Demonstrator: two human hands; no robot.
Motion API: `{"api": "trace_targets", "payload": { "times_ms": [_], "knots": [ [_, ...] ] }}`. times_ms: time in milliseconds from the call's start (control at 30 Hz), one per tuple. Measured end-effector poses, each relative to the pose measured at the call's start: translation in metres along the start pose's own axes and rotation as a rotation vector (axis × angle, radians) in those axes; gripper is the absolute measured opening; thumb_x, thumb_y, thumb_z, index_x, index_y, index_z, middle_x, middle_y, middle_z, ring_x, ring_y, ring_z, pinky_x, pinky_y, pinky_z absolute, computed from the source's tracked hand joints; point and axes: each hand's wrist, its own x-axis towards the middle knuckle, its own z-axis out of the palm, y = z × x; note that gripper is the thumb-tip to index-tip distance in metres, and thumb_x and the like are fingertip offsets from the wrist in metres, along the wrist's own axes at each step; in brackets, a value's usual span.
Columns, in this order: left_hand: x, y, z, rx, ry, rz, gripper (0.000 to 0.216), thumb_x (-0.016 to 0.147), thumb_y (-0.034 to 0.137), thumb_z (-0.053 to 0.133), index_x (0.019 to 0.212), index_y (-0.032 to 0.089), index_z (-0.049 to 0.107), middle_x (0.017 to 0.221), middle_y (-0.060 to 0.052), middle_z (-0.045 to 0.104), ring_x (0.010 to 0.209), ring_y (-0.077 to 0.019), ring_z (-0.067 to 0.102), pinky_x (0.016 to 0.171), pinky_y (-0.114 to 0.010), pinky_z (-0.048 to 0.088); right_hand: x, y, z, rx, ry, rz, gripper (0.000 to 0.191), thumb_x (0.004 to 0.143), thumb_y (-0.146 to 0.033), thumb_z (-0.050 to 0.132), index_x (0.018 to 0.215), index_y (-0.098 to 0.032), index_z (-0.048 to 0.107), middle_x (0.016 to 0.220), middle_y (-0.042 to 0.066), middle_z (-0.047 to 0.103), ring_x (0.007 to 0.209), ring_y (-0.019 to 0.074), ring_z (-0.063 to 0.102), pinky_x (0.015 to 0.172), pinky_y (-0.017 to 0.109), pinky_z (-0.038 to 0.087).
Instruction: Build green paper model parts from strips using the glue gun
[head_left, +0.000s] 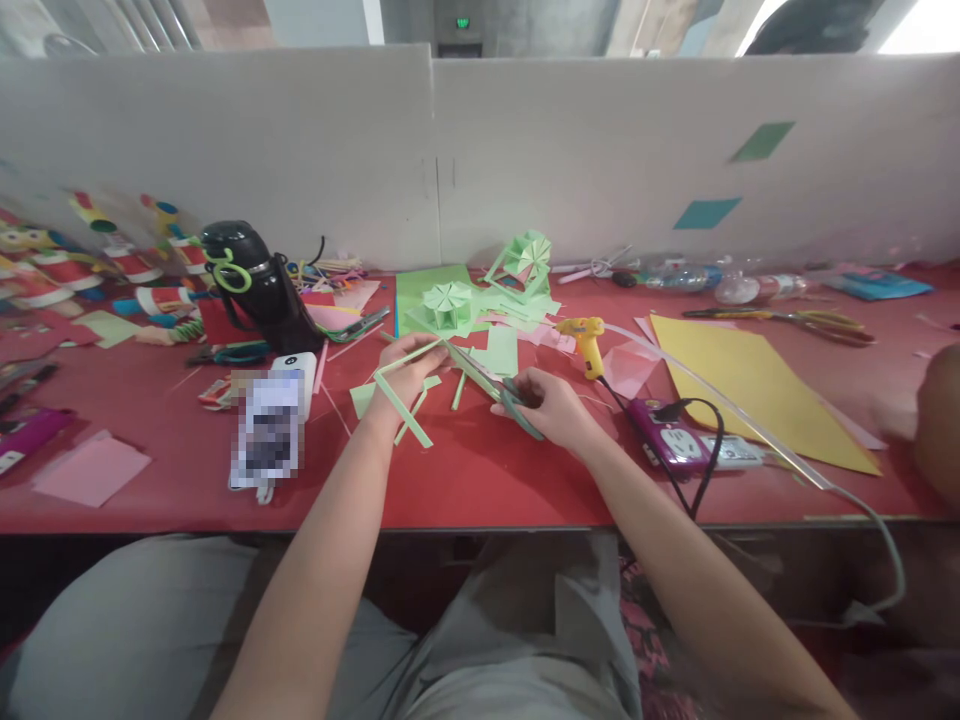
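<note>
My right hand [551, 405] is closed round the handles of a pair of scissors [517, 405], whose blades point left towards my other hand. Between the fingers of my left hand [411, 365] is a light green paper strip [403, 408], folded at an angle and hanging over the wrist. The scissor blades lie along green paper near the left fingertips; whether they are cutting it I cannot tell. Just beyond the hands stand a round folded green paper piece [448, 305] and a larger green paper construction [525, 262].
A yellow glue gun [586, 343] lies right of the hands, near a purple power strip [670, 437] with cables. Yellow paper [757, 395] covers the right side. At left are a phone [268, 430] and a black flask [255, 285]. A white partition [300, 150] stands behind.
</note>
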Motion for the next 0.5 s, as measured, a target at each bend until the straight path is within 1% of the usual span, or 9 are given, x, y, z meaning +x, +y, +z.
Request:
{"api": "trace_targets", "payload": {
  "times_ms": [133, 233, 367, 500],
  "knots": [
    [-0.0011, 0.0008, 0.0018, 0.012, 0.014, 0.018, 0.028, 0.065, 0.035, 0.086, 0.080, 0.018, 0.070, 0.080, -0.002, 0.072, 0.075, -0.0170, 0.072, 0.078, -0.033, 0.060, -0.0010, -0.0014, -0.0018, -0.037, -0.027, 0.037, 0.052, 0.064, -0.062, 0.079, 0.082, -0.021, 0.052, 0.070, -0.002, 0.055, 0.062, 0.0141, 0.048, 0.057, 0.029, 0.039],
    [-0.0022, 0.0019, 0.0036, 0.021, 0.002, 0.023, 0.030, 0.063, 0.035, 0.087, 0.080, 0.018, 0.070, 0.079, -0.003, 0.072, 0.076, -0.0179, 0.071, 0.078, -0.034, 0.059, -0.0024, -0.0032, -0.0029, -0.098, -0.027, 0.015, 0.052, 0.065, -0.060, 0.078, 0.087, -0.021, 0.051, 0.076, -0.001, 0.055, 0.065, 0.0151, 0.049, 0.059, 0.029, 0.040],
    [-0.0022, 0.0032, 0.0044, 0.021, -0.001, 0.022, 0.033, 0.060, 0.038, 0.088, 0.079, 0.017, 0.070, 0.078, -0.003, 0.073, 0.075, -0.0186, 0.071, 0.078, -0.035, 0.059, -0.0023, -0.0023, -0.0035, -0.085, 0.007, -0.016, 0.051, 0.065, -0.061, 0.077, 0.083, -0.021, 0.050, 0.074, -0.001, 0.054, 0.065, 0.0145, 0.047, 0.059, 0.029, 0.038],
    [-0.0004, 0.0029, 0.0016, -0.015, 0.027, 0.017, 0.031, 0.061, 0.036, 0.088, 0.079, 0.018, 0.070, 0.078, -0.002, 0.072, 0.075, -0.0169, 0.071, 0.081, -0.034, 0.059, -0.0025, -0.0041, -0.0052, -0.013, 0.003, -0.031, 0.050, 0.065, -0.060, 0.078, 0.079, -0.021, 0.050, 0.069, -0.003, 0.051, 0.061, 0.0122, 0.042, 0.057, 0.028, 0.034]
  ]
}}
